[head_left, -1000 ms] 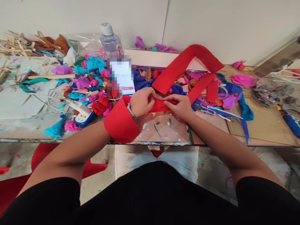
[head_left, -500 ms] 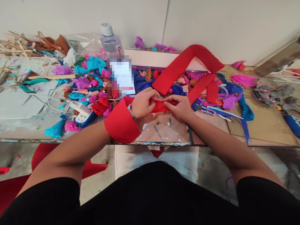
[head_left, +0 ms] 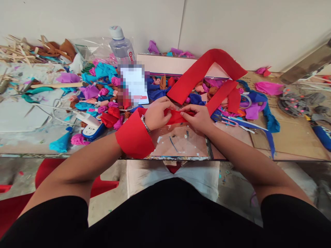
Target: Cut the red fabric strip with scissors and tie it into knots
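Between my two hands a red crepe paper strip (head_left: 178,117) is stretched low over the table's front part. My left hand (head_left: 159,114) pinches its left end, with the fingers curled. The thumb and fingertips of my right hand (head_left: 197,117) close on its right part. One length of the red strip wraps loosely over my left wrist and forearm, beside a wristwatch (head_left: 145,124). Beyond my hands, a long folded red band (head_left: 204,74) arches over the heap and comes down toward my right hand. Exactly how the pieces join is hidden by my fingers.
Crumpled paper flowers (head_left: 103,91) in many colours heap across the table. A lit phone (head_left: 134,84) leans before a water bottle (head_left: 121,46). Scissors (head_left: 226,120) lie right of my right hand. A power strip (head_left: 93,131), pliers (head_left: 38,91) and wooden sticks (head_left: 20,50) are at left.
Almost nothing differs. Both hands keep their pinch on the red strip, and the view has shifted very slightly.
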